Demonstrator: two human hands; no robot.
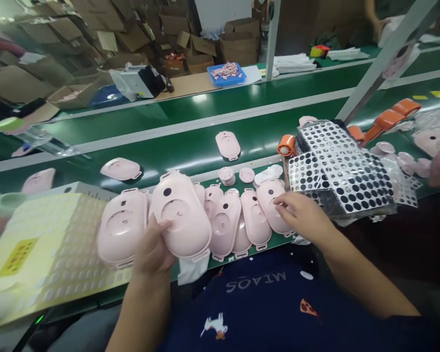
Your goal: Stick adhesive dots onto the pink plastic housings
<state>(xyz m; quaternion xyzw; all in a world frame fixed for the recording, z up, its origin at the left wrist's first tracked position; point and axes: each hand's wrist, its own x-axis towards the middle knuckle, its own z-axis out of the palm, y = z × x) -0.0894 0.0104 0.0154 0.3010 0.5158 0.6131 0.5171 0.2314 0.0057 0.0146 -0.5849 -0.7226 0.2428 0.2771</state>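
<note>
Shell, pink, with a black dot, is gripped by the left hand, thumb on its face, amid the row of shells. The right hand is at the rightmost shell; whether it grips anything cannot be told. A weak thumb hold could let the smooth shell slip and scuff its neighbours.

The left hand has its fingers out of sight behind the held cover, which also masks part of the covers beside it. Whether the right hand touches the nearest cover cannot be told (its own fingertips hide the spot). Print on the yellow label is too blurred to read. A co-worker's arm is blurred and cut off by the top edge; the pieces in the tray are too small to make out.
</note>
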